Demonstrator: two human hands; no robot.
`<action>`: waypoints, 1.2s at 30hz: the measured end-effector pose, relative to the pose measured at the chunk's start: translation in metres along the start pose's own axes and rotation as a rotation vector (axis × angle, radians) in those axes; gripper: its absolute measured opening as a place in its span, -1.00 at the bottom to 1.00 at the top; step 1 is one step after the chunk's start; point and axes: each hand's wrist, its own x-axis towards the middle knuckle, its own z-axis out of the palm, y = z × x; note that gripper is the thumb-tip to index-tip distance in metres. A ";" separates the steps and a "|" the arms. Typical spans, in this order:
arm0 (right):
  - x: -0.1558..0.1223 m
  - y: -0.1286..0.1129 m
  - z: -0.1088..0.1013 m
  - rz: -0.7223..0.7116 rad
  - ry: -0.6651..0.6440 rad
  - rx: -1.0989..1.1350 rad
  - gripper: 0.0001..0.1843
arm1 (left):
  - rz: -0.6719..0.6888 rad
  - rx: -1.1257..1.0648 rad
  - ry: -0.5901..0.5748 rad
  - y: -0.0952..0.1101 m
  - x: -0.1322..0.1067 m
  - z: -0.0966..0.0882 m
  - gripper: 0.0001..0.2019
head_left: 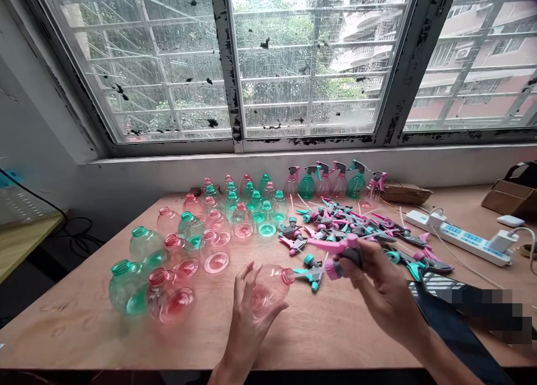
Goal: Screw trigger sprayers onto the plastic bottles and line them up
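Note:
My left hand (247, 306) is wrapped round a clear pink plastic bottle (271, 287) lying on its side, its threaded neck pointing right. My right hand (380, 287) grips a pink and grey trigger spray head (339, 250) just right of the bottle's neck, its thin tube aimed at the opening. Both hands hover over the near middle of the wooden table (84, 323).
Several empty pink and green bottles (180, 245) stand at the left and middle. A heap of loose spray heads (361, 222) lies at the right. Several assembled sprayers (331, 181) line the wall. A white power strip (461, 236) and cardboard boxes (509, 197) sit far right.

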 end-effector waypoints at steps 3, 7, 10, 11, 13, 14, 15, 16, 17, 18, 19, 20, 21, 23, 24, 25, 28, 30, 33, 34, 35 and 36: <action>-0.020 0.011 0.018 0.086 -0.101 0.092 -0.90 | 0.084 -0.007 -0.124 0.000 -0.003 -0.001 -0.30; -0.048 0.037 0.031 0.336 -0.115 0.318 -0.72 | 0.060 -0.113 -0.262 0.004 -0.003 -0.002 -0.45; -0.060 0.056 0.031 0.530 -0.097 0.414 -0.58 | -0.126 -0.229 -0.205 0.003 0.000 0.002 -0.42; -0.062 0.060 0.031 0.574 -0.089 0.436 -0.55 | -0.178 -0.271 -0.195 0.002 0.001 0.003 -0.31; -0.064 0.067 0.029 0.615 -0.068 0.460 -0.50 | -0.222 -0.323 -0.218 0.001 0.004 0.005 -0.14; -0.064 0.069 0.029 0.619 -0.059 0.459 -0.49 | -0.223 -0.329 -0.241 0.000 0.005 0.005 -0.13; -0.064 0.070 0.028 0.618 -0.047 0.451 -0.50 | -0.214 -0.319 -0.263 0.001 0.006 0.004 -0.16; -0.063 0.072 0.028 0.617 -0.039 0.441 -0.51 | -0.198 -0.293 -0.281 0.001 0.007 0.004 -0.22; -0.063 0.072 0.027 0.618 -0.034 0.431 -0.52 | -0.183 -0.269 -0.291 0.002 0.008 0.003 -0.26; -0.063 0.073 0.026 0.620 -0.038 0.425 -0.53 | -0.174 -0.251 -0.296 0.003 0.009 0.002 -0.28; -0.062 0.073 0.026 0.618 -0.048 0.420 -0.54 | -0.170 -0.238 -0.295 0.003 0.009 0.001 -0.27; -0.062 0.073 0.026 0.607 -0.059 0.414 -0.55 | -0.169 -0.233 -0.291 0.003 0.008 0.000 -0.26; -0.062 0.072 0.026 0.587 -0.070 0.406 -0.57 | -0.172 -0.244 -0.285 0.002 0.007 0.001 -0.26; -0.064 0.070 0.028 0.532 -0.067 0.380 -0.60 | -0.202 -0.322 -0.281 -0.001 0.003 0.003 -0.21; -0.065 0.068 0.029 0.505 -0.055 0.365 -0.61 | -0.229 -0.393 -0.277 -0.004 0.001 0.005 -0.12; -0.066 0.066 0.030 0.483 -0.042 0.356 -0.62 | -0.265 -0.475 -0.270 -0.007 -0.001 0.007 0.01; -0.068 0.062 0.035 0.441 -0.034 0.358 -0.62 | -0.347 -0.648 -0.211 -0.016 -0.005 0.014 0.19; -0.069 0.061 0.037 0.419 -0.063 0.353 -0.59 | -0.360 -0.650 -0.188 -0.018 -0.005 0.017 0.06; -0.067 0.063 0.039 0.457 -0.070 0.369 -0.58 | -0.364 -0.616 -0.202 -0.017 -0.003 0.018 -0.10; -0.067 0.065 0.039 0.480 -0.063 0.390 -0.57 | -0.365 -0.608 -0.213 -0.015 -0.002 0.018 -0.15; -0.066 0.067 0.039 0.503 -0.056 0.412 -0.57 | -0.365 -0.601 -0.227 -0.014 -0.001 0.018 -0.19; -0.066 0.070 0.040 0.522 -0.051 0.431 -0.56 | -0.366 -0.596 -0.241 -0.012 -0.001 0.017 -0.21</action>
